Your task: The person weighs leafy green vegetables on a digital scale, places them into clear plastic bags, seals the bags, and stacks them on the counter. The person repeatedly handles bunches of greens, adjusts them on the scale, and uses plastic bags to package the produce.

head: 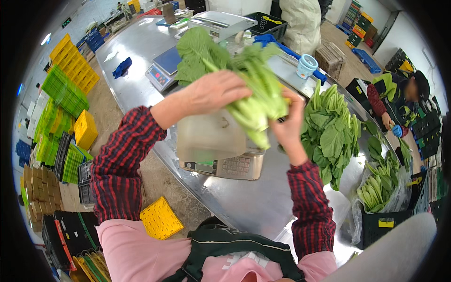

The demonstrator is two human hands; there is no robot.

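Observation:
A bunch of leafy greens (259,95) with pale green stems is raised over a digital weighing scale (239,165). My left hand (220,90) grips the bunch from the left, across its stems. On its right side, my right hand (290,123) holds the lower stems, with part of the fingers hidden behind them. The bunch is slightly blurred, and its leaves spread toward the back. Beneath the hands, the scale bears a pale, blurred pan (211,137). A pile of the same kind of greens (329,134) lies on the metal table (243,201), right of my right hand.
A second scale (162,72) and a blue cloth (122,67) are at the back left. A light blue lidded cup (307,66) stands behind the pile. At right, a dark crate (384,225) holds bagged greens, and a co-worker (398,95) bends over beyond the table.

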